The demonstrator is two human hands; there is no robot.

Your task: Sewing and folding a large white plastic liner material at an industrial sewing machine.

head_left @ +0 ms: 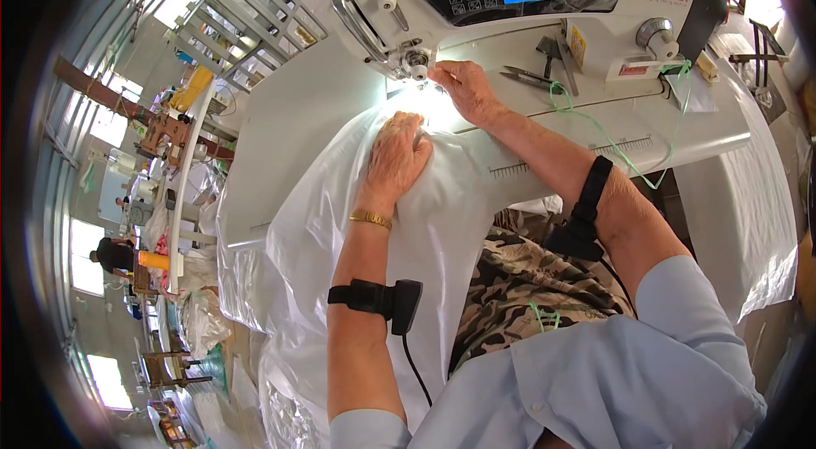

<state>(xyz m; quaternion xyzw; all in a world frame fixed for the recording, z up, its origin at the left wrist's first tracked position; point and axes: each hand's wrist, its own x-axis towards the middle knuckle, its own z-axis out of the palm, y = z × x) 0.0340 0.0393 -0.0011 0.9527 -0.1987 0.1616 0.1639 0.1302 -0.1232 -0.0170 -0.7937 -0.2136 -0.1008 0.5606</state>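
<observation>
A white sewing machine (544,36) stands in front of me, its lamp glaring white around the needle. Under that light lies a shiny white sheet of fabric (442,185), running down from the machine bed over my lap. My left hand (397,153) rests on this fabric just short of the needle, palm down, fingers lying along it. Just right of the needle, close to the presser foot, my right hand (465,92) has its fingers bent together. Whatever they pinch is lost in the glare.
Right of my right hand lie scissors (531,79) and a small dark tool (548,48). A loose green cord (633,164) hangs over the table's front edge. Metal racks (246,11) stand at the back left. A person in black (113,255) is far off to the left.
</observation>
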